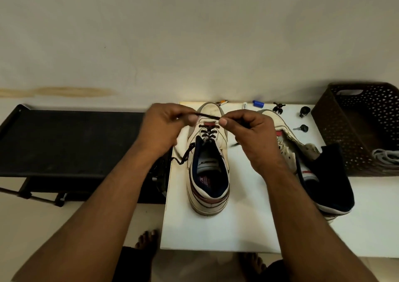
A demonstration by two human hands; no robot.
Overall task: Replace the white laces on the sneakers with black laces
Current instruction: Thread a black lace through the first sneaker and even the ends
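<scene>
On the white surface (216,227) stand two white sneakers with their toes pointing away from the person. Over the toe of the middle sneaker (208,163) both hands hold a stretch of black lace (208,115) taut between them: the left hand (164,128) pinches one end with curled fingers, and the right hand (250,134) pinches the other between thumb and forefinger. That lace already crosses the lower eyelets of this sneaker, and a loose end (183,157) trails off its left side toward the surface's edge. The second sneaker (287,143) lies just to the right, partly behind the right forearm, its tongue splayed and no lace visible in it. Beyond the shoes, near the wall, sit a blue cap (258,103), small dark knobs (304,111) and a key (301,128). A brown perforated basket (356,130) stands at the far right with pale laces (386,157) draped over its front rim. A black bench (71,141) sits left.
</scene>
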